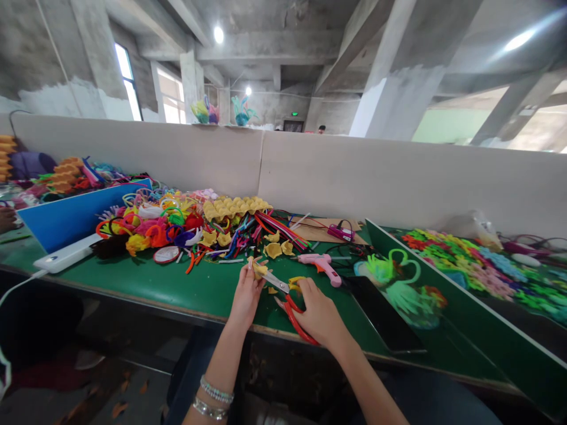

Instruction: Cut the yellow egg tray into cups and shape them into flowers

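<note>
My left hand [246, 298] is closed around a small yellow egg-carton piece [259, 268] above the table's front edge. In my right hand [319, 313] are scissors [296, 319] with red handles, their blades reaching left to the piece. A bit of yellow [296, 283] shows by my right fingers; I cannot tell whether it is held. Under the hands lies a yellow scrap [271, 290]. Several cut yellow carton cups [273, 250] rest just behind, and a pink glue gun [322, 267] lies to the right of them.
A yellow egg carton [237, 206] and a heap of coloured pipe cleaners [155, 227] fill the back left. A black tablet [383, 316] and fuzzy green figures [410, 295] lie at right. A blue board [88, 212] and a green divider [465, 301] flank the place.
</note>
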Demonstrator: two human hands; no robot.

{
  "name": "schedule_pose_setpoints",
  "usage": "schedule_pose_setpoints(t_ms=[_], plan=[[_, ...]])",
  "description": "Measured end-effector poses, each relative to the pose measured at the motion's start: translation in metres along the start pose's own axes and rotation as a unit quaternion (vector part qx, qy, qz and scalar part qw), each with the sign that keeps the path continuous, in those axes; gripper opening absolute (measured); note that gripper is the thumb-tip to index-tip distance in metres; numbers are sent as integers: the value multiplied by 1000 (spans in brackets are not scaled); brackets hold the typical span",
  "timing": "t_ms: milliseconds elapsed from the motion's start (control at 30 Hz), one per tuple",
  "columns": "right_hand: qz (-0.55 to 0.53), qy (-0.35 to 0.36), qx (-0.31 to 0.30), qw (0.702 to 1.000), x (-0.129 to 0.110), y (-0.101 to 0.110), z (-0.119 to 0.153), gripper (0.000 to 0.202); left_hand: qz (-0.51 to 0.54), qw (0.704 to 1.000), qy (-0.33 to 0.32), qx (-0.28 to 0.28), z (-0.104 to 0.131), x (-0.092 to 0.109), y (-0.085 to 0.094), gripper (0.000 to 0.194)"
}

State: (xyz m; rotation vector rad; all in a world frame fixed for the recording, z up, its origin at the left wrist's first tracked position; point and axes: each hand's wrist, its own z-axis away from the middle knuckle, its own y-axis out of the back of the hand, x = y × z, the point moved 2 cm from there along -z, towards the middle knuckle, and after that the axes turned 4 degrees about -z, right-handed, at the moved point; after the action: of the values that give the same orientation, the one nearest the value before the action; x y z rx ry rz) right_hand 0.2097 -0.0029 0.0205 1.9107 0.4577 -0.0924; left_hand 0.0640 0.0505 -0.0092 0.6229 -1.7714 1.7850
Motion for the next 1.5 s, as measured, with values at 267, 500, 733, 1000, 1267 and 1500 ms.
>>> schedule_pose_setpoints(t_ms=[267,500,733,1000,1267,1500], plan=[[-24,11,-28,999,-1,1,0,32,-10,1000,-4,-3,-1,-2,3,30],[-26,19,-34,999,-3,3,0,33,8,1000,7,-7,-2,-2,2,32],[-14,24,-35,999,-4,-1,0,31,19,1000,-3,-5,-2,-2,2,32],[-22,27,-35,999,-5,-3,0,26,32,999,-1,-3,-3,-2,2,34],[-22,2,-9,1000,-6,-7,1,29,22,999,-21,-11,-7,-9,4,28],[-37,10,-23,999,-10,-3,0,28,18,1000,-24,-6,-4,-8,1,32]])
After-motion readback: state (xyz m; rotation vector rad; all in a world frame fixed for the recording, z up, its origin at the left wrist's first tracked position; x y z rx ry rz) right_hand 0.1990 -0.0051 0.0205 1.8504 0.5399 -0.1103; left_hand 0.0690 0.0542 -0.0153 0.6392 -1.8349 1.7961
